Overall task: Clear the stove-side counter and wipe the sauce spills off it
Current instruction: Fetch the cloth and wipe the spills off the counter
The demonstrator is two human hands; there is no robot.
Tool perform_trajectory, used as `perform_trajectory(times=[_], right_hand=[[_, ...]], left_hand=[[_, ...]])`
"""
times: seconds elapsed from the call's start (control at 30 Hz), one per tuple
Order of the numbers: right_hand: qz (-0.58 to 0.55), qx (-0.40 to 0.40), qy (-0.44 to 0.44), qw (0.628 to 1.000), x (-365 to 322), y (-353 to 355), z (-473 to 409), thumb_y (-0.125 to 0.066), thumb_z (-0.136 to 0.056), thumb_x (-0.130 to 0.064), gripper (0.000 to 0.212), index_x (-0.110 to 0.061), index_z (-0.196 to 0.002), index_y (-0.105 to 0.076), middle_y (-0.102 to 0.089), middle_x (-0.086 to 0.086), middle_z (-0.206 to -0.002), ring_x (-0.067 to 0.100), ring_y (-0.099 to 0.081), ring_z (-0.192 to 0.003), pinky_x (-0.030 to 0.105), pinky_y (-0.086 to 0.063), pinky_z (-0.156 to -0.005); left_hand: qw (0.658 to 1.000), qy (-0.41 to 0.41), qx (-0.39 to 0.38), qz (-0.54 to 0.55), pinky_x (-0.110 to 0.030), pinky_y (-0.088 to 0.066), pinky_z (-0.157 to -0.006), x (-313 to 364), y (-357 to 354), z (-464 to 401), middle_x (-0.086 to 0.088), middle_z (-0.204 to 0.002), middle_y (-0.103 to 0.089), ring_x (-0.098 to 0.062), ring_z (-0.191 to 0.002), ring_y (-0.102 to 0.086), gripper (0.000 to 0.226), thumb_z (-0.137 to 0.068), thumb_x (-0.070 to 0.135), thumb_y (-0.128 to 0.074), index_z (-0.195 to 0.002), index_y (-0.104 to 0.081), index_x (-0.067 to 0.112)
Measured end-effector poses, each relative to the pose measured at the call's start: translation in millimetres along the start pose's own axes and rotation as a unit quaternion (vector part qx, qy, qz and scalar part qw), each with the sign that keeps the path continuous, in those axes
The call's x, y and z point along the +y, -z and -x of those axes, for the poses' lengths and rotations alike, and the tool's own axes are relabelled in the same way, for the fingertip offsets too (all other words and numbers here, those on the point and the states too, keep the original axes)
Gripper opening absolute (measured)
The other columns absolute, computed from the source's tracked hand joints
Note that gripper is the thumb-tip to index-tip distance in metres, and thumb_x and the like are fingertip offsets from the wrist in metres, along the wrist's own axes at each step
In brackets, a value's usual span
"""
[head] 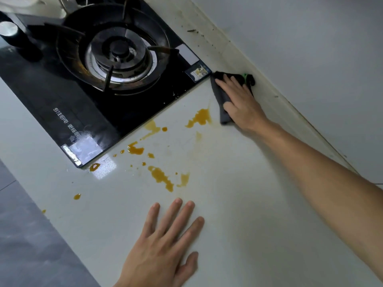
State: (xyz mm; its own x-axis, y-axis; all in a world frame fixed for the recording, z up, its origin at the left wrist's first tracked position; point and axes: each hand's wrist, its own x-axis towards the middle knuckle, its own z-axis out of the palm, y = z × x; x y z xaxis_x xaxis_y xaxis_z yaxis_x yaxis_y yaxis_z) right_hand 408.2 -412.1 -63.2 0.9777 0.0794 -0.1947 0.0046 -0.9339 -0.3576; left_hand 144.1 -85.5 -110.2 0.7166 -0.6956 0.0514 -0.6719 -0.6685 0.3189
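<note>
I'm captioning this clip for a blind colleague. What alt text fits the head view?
A right hand presses a dark cloth flat on a pale counter by the stove corner. Orange sauce spills dot the counter, unwiped, and the left hand rests flat nearby.

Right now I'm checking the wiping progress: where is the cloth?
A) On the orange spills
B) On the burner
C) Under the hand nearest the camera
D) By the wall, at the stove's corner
D: the right hand presses the cloth beside the wall, with the spills unwiped.
</note>
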Motion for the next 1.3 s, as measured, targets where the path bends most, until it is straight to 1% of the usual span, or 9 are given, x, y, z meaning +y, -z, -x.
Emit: perform_trajectory(times=[0.3,0.53,0.73,0.8,0.93,1.0,1.13,1.2,1.3], right_hand=[[-0.021,0.046,-0.041,0.998,-23,0,-70,-0.032,-0.092,-0.015,0.072,-0.026,-0.162,-0.024,-0.013,0.001,-0.171,0.018,-0.007,-0.158,0.044,-0.005,-0.128],[0.093,0.078,-0.077,0.99,-37,-31,17,-0.033,-0.091,-0.033,0.077,-0.022,-0.164,-0.013,-0.01,0.004,-0.172,0.023,-0.007,-0.159,0.048,-0.006,-0.128],[0.153,-0.036,0.194,0.968,-60,-49,78,-0.043,-0.086,-0.036,0.083,-0.031,-0.164,-0.012,-0.004,-0.004,-0.173,0.015,0.003,-0.159,0.047,-0.002,-0.129],[0.155,-0.029,0.151,0.976,-45,-38,67,-0.04,-0.087,-0.037,0.081,-0.033,-0.163,-0.014,-0.005,-0.005,-0.172,0.014,0.002,-0.159,0.048,-0.003,-0.129],[0.132,0.067,-0.084,0.985,-74,-47,36,-0.032,-0.095,-0.035,0.072,-0.029,-0.164,-0.011,-0.007,0.0,-0.172,0.021,-0.004,-0.159,0.051,-0.007,-0.128],[0.146,0.086,-0.068,0.983,-103,-67,45,-0.032,-0.096,-0.037,0.072,-0.027,-0.164,-0.012,-0.009,0.003,-0.172,0.024,-0.006,-0.159,0.052,-0.009,-0.127],[0.162,0.024,0.141,0.976,-110,-85,99,-0.04,-0.092,-0.037,0.077,-0.033,-0.164,-0.012,-0.008,-0.003,-0.172,0.019,-0.003,-0.159,0.051,-0.011,-0.127],[0.157,0.025,0.105,0.982,-95,-82,117,-0.039,-0.093,-0.038,0.076,-0.036,-0.163,-0.01,-0.005,-0.006,-0.172,0.015,0.0,-0.159,0.05,-0.009,-0.128],[0.142,0.064,-0.062,0.986,-98,-82,141,-0.032,-0.097,-0.039,0.071,-0.032,-0.164,-0.01,-0.006,-0.003,-0.173,0.018,0.0,-0.159,0.051,-0.008,-0.128]], left_hand=[[1.0,0.008,0.001,-0.003,-0.061,-0.018,-0.129,1,-3,-1,-0.004,-0.174,-0.03,-0.029,-0.162,-0.026,0.075,-0.087,0.058,-0.063,-0.156,-0.048,0.033],[1.0,0.001,-0.008,0.01,-0.062,-0.014,-0.129,0,4,0,-0.005,-0.176,-0.025,-0.031,-0.163,-0.022,0.07,-0.095,0.057,-0.056,-0.159,-0.047,0.03],[1.0,-0.001,-0.003,0.02,-0.066,-0.022,-0.126,1,7,0,-0.006,-0.175,-0.027,-0.032,-0.163,-0.022,0.066,-0.097,0.055,-0.054,-0.157,-0.049,0.027],[1.0,0.0,-0.006,0.021,-0.066,-0.019,-0.127,1,7,0,-0.006,-0.175,-0.026,-0.032,-0.164,-0.02,0.065,-0.099,0.055,-0.052,-0.157,-0.048,0.027],[1.0,0.002,-0.011,0.022,-0.063,-0.012,-0.13,2,6,0,-0.005,-0.175,-0.027,-0.031,-0.164,-0.018,0.064,-0.099,0.056,-0.05,-0.157,-0.048,0.028],[1.0,0.0,-0.015,0.023,-0.063,-0.012,-0.13,1,8,0,-0.006,-0.174,-0.028,-0.031,-0.164,-0.019,0.064,-0.098,0.056,-0.052,-0.156,-0.049,0.027],[1.0,0.0,-0.011,0.027,-0.062,-0.011,-0.13,0,10,0,-0.006,-0.173,-0.031,-0.031,-0.164,-0.02,0.064,-0.098,0.056,-0.053,-0.155,-0.05,0.026],[0.999,-0.004,-0.004,0.036,-0.062,-0.012,-0.13,0,7,1,-0.006,-0.173,-0.032,-0.031,-0.164,-0.02,0.062,-0.098,0.054,-0.054,-0.153,-0.051,0.026],[1.0,-0.005,-0.008,0.03,-0.061,-0.015,-0.129,-3,12,-1,-0.006,-0.171,-0.035,-0.031,-0.163,-0.024,0.06,-0.098,0.053,-0.054,-0.152,-0.053,0.025]])
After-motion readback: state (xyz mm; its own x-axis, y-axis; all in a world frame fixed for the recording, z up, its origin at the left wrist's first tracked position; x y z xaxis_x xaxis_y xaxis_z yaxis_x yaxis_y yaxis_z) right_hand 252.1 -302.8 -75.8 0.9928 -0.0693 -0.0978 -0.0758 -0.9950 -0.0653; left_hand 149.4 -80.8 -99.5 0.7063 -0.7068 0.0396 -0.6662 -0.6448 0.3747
